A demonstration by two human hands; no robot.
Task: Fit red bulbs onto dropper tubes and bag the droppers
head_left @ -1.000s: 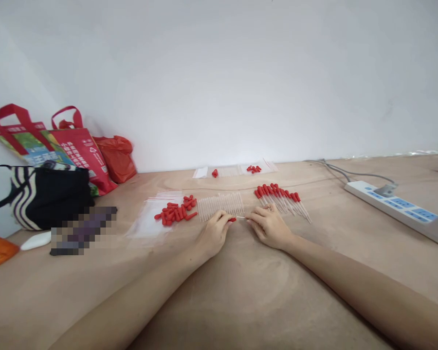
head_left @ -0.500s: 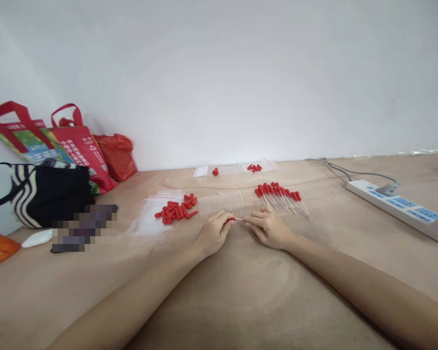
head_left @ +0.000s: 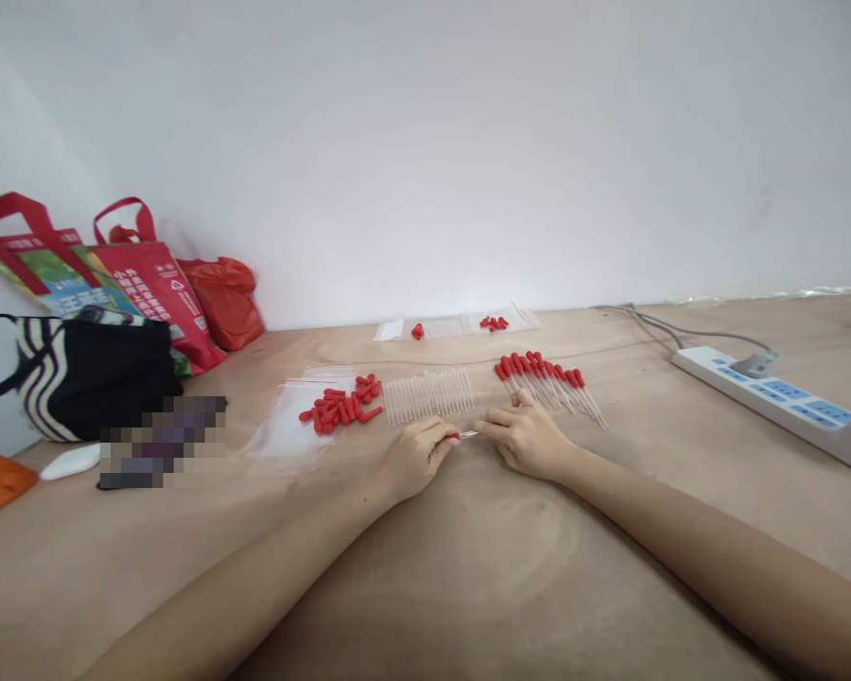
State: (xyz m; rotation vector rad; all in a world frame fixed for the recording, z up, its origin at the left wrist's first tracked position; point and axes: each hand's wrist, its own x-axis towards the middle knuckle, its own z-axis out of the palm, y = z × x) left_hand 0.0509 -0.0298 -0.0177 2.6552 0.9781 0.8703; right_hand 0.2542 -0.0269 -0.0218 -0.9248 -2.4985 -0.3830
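Low over the table, my left hand (head_left: 418, 459) pinches a red rubber bulb (head_left: 456, 436), mostly covered by the fingers. My right hand (head_left: 529, 440) grips a thin clear dropper tube (head_left: 471, 434) that runs to the bulb; its far end is hidden in the fingers. Beyond my hands lies a row of clear tubes (head_left: 429, 395). Loose red bulbs (head_left: 337, 411) are heaped to its left, partly on clear plastic bags (head_left: 284, 421). Right of the row, several droppers with red bulbs fitted (head_left: 539, 369) lie side by side, bulbs pointing away from me.
Near the wall, a flat clear bag (head_left: 446, 328) holds tubes and red bulbs. A white power strip (head_left: 772, 397) with a plugged-in grey cable stands at the right. At the left are red carrier bags (head_left: 163, 293), a black striped bag (head_left: 106, 374) and a blurred-out dark object (head_left: 166, 445).
My right hand has shifted slightly right and its thumb has lifted. A bit more of the clear tube shows between my hands. The left hand keeps its pinch on the bulb.
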